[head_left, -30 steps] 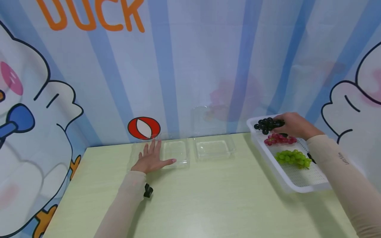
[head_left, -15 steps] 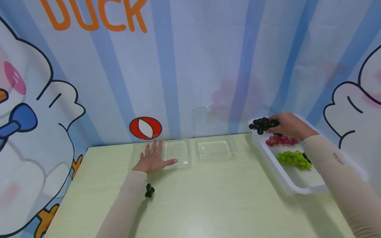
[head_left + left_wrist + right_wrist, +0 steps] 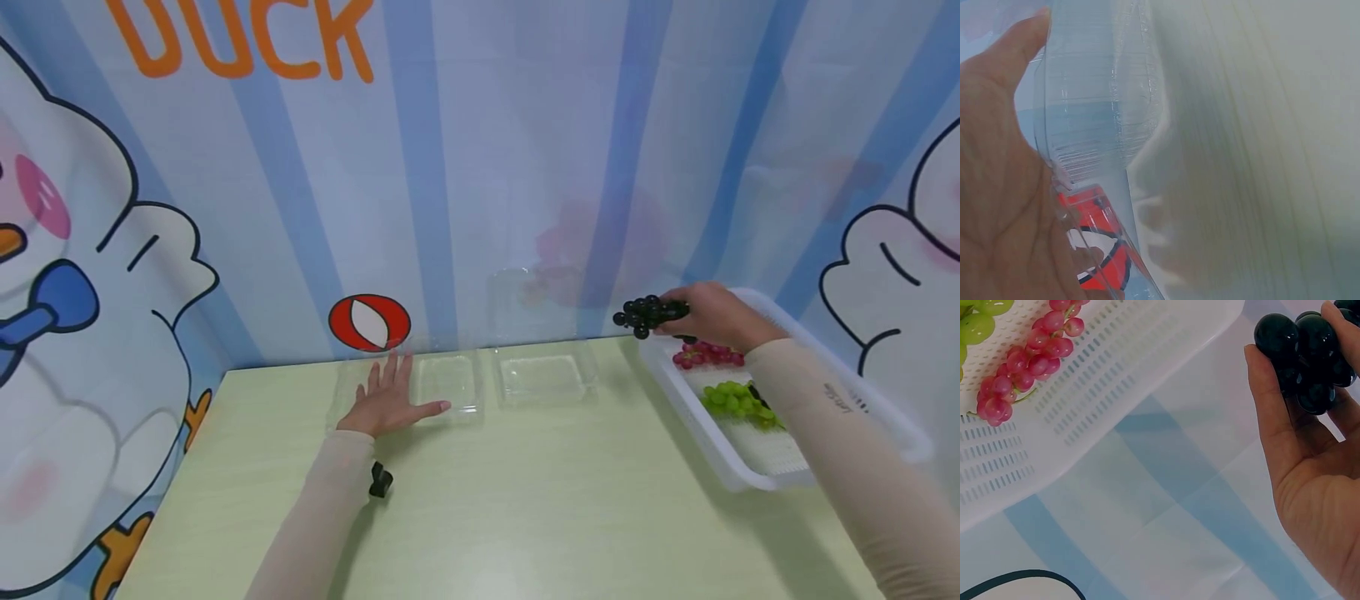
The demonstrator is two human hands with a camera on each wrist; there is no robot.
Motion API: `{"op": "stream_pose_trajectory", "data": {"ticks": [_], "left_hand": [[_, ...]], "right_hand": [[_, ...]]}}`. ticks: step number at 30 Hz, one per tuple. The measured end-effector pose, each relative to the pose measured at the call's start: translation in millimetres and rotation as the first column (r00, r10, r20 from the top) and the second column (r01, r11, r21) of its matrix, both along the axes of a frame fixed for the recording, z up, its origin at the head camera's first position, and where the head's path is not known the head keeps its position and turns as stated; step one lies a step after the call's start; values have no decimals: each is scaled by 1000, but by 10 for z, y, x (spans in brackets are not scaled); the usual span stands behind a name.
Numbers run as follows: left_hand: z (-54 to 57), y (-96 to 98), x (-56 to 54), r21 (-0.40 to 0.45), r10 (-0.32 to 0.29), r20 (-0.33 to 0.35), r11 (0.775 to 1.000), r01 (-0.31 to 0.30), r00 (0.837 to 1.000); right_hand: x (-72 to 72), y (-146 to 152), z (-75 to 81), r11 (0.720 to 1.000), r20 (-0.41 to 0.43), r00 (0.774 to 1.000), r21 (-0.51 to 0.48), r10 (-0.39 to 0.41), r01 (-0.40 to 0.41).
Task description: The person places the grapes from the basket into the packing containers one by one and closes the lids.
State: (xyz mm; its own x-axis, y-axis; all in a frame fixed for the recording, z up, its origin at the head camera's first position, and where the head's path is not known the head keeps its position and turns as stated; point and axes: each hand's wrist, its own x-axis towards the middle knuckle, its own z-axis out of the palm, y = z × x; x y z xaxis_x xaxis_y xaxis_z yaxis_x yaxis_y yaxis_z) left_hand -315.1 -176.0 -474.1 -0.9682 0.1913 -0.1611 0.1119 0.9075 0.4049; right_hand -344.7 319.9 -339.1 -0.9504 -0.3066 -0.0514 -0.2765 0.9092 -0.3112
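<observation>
In the head view, a bunch of black grapes [image 3: 645, 316] hangs from my right hand [image 3: 717, 317], above the left rim of the white basket [image 3: 693, 433]. Thumb and fingers pinch the bunch from either side in the right wrist view, with several round grapes [image 3: 1316, 337] showing. My left hand [image 3: 386, 406] lies with spread, straight fingers on a clear plastic container [image 3: 448, 387] whose lid is folded open. In the left wrist view the thumb touches that container's rim [image 3: 1047, 94]. Red grapes [image 3: 705, 354] and green grapes [image 3: 738, 403] lie inside the basket.
A second clear container [image 3: 543, 375] stands right of the first, its raised lid [image 3: 536, 300] leaning toward the printed backdrop [image 3: 495, 150]. The pale table [image 3: 525, 500] ends against this backdrop. The basket occupies the right side.
My right hand has carried the black grapes leftward, from over the basket to its left rim. The left hand has stayed in place. The view has shifted slightly.
</observation>
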Motion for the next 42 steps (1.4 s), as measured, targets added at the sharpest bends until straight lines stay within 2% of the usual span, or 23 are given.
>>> {"op": "stream_pose_trajectory", "data": {"ticks": [5,17,28,42], "left_hand": [[9,11,9,-13,-5,-9,1000,5,1000],[-21,-9,-26,-57,-9,-14,998,8,1000],[-37,7,-22,-44,-15,-22,999,15,1000],[67,49,2,-44,-7,3,999,7,1000]], "right_hand": [[1,-26,-6,1000,-22,1000,3,17,-17],[3,22,-22,1000,-11,1000,11,7,-7],[-7,52,-53,1000,-3,1000,0,6,-6],[-16,-26,-61,1000,24,1000,-20,11,-10]]}}
